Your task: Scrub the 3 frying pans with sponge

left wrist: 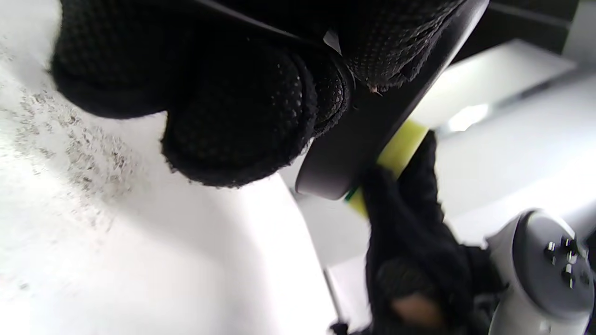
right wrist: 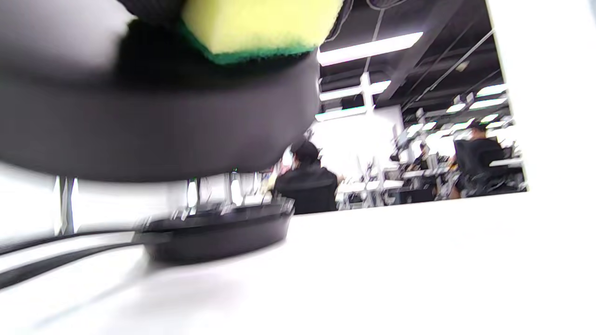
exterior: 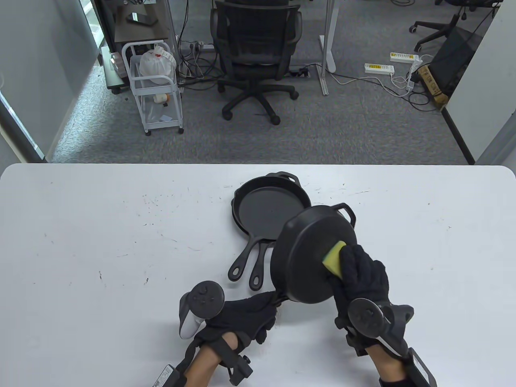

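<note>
My left hand grips the handle of a black cast-iron frying pan, held above the table with its underside turned up and toward me. My right hand presses a yellow sponge with a green scrub side against that underside. The sponge sits green face down on the pan's dark bottom in the right wrist view. Two more black pans lie stacked on the white table behind it, handles pointing toward me. In the left wrist view my left fingers wrap the pan handle.
The stacked pans lie left of centre in the right wrist view. Beyond the table's far edge are a black office chair, a white cart and cables on grey carpet. People sit at desks far off in the room.
</note>
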Demonstrator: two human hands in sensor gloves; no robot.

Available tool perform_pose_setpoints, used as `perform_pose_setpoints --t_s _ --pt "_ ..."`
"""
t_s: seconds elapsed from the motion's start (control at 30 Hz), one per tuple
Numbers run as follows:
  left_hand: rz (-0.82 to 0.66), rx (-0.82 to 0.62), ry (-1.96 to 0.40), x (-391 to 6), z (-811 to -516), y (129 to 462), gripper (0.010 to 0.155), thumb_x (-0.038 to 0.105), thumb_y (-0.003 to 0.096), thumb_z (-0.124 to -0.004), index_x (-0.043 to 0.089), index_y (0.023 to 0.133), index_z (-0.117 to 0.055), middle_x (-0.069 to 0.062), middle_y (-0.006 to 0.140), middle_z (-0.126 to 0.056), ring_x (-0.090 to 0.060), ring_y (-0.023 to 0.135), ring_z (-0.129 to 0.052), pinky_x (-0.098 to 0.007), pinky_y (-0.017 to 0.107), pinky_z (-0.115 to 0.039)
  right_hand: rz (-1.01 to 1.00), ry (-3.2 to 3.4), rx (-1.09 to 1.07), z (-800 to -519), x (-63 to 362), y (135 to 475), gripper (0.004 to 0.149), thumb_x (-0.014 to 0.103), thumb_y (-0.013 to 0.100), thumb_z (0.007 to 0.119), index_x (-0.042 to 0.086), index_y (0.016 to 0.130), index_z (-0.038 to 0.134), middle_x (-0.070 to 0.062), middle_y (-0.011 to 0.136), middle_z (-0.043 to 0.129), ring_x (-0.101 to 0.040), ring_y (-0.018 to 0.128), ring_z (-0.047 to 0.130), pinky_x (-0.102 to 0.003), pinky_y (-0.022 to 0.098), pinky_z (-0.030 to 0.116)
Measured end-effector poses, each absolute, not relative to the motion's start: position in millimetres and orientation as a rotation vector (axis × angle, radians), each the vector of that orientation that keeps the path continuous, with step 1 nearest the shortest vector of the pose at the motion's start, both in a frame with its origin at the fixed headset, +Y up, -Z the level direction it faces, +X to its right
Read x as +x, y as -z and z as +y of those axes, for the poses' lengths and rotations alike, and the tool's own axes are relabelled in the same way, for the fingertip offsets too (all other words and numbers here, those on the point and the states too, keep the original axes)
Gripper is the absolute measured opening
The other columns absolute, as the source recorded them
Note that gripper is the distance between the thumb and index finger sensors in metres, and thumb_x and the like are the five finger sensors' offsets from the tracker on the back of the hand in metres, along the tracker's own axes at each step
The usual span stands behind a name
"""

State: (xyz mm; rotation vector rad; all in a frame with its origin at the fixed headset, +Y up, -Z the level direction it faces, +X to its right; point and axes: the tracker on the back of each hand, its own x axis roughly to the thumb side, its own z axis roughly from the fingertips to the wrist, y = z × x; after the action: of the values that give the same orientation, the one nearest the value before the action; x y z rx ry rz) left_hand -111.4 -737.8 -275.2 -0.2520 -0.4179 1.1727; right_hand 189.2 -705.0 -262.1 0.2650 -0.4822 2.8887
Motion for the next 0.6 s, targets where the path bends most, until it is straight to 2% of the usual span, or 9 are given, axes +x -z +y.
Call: perform_pose_setpoints --t_s 0.1,0.17,0.27,0.4,0.5,0.6 --pt "-0.375 -0.259 -1.227 -115 -741 276 0.06 0.041 0.0497 -0.078 0.011 0.101 -0.083 -0.007 0.063 -0.109 -0.018 0.026 -0.114 -0.041 0.025 -0.098 -0.519 -2.929 0.414 -711 169 255 0.075 0.05 0.045 0.07 0.039 0.105 0.027 -0.004 0.115 0.046 -0.031 0.102 0.065 -0.058 0.075 0.052" --pt "-0.37 -0.269 -1.218 -115 -743 277 0.059 0.041 0.0496 -0.079 0.011 0.1 -0.085 -0.007 0.061 -0.109 -0.018 0.025 -0.114 -0.041 0.023 -0.098 -0.618 -2.949 0.54 -709 154 244 0.075 0.051 0.045 0.07 0.041 0.105 0.026 -0.002 0.116 0.045 -0.029 0.104 0.063 -0.057 0.075 0.052" --pt "-0.418 -0.301 -1.097 -106 -740 274 0.058 0.04 0.0483 -0.083 0.011 0.098 -0.088 -0.008 0.06 -0.11 -0.019 0.023 -0.114 -0.042 0.022 -0.098 -0.726 -2.917 0.584 -701 147 233 0.075 0.052 0.045 0.068 0.041 0.104 0.024 -0.001 0.116 0.042 -0.029 0.106 0.058 -0.058 0.076 0.049" --pt "-0.537 -0.324 -0.902 -94 -733 271 0.057 0.041 0.0469 -0.086 0.014 0.097 -0.089 -0.006 0.059 -0.111 -0.017 0.023 -0.115 -0.041 0.022 -0.099 -0.843 -2.849 0.454 -688 159 228 0.075 0.054 0.045 0.064 0.04 0.105 0.022 -0.002 0.117 0.04 -0.031 0.107 0.053 -0.059 0.076 0.045" --pt "-0.581 -0.363 -0.965 -91 -734 270 0.057 0.04 0.0471 -0.087 0.014 0.097 -0.089 -0.007 0.059 -0.111 -0.018 0.024 -0.115 -0.041 0.023 -0.099 -0.797 -2.786 0.306 -682 179 237 0.073 0.055 0.045 0.062 0.039 0.106 0.024 -0.002 0.117 0.041 -0.033 0.108 0.051 -0.06 0.077 0.043" --pt "-0.562 -0.352 -1.05 -97 -734 272 0.057 0.041 0.048 -0.086 0.014 0.098 -0.089 -0.007 0.06 -0.111 -0.018 0.025 -0.114 -0.041 0.024 -0.099 -0.694 -2.755 0.16 -686 200 251 0.072 0.053 0.046 0.063 0.039 0.107 0.027 -0.004 0.116 0.043 -0.034 0.106 0.054 -0.061 0.076 0.043"
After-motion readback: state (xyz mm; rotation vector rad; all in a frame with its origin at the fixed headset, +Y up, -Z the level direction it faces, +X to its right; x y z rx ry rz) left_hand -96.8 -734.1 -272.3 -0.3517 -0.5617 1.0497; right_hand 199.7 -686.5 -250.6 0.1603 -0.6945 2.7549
